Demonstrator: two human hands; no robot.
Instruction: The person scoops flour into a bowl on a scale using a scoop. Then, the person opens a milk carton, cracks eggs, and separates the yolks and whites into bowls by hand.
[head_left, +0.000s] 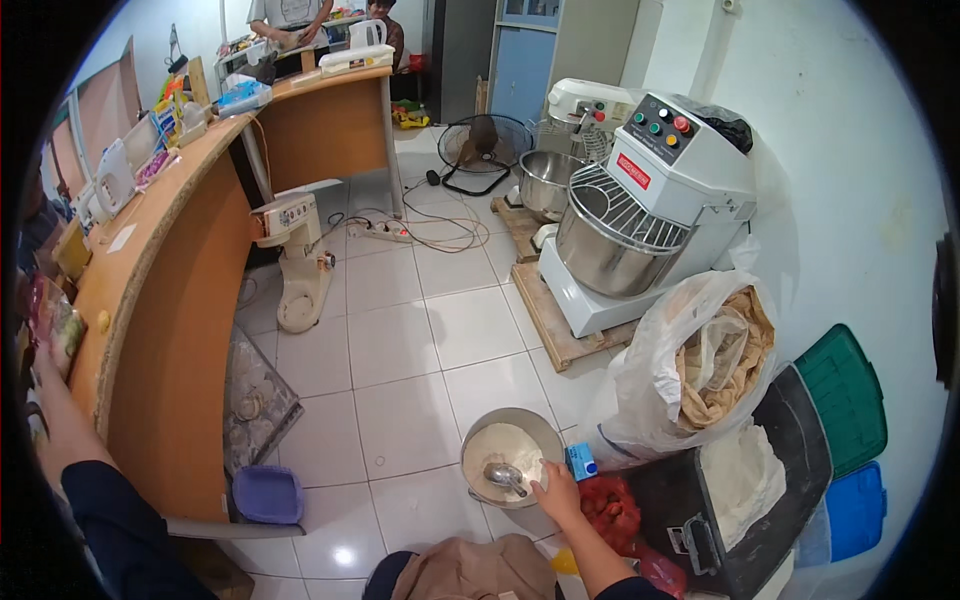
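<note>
At upper right, the spiral mixer [650, 205] stands apart from the scooping. The black bin [665, 500] at lower right holds a large heap of white powder [745, 480], so plenty is left there. The steel pot [543, 430], on the floor at lower centre, already has powder, probably flour, across its bottom; the portioning looks part done. The right hand [560, 497] bends its fingers at the pot's rim; whether they grasp the scoop [503, 475], which rests in that powder, I cannot tell. The left hand [65, 420], far left, reaches the counter's edge [103, 395], its grip unclear.
</note>
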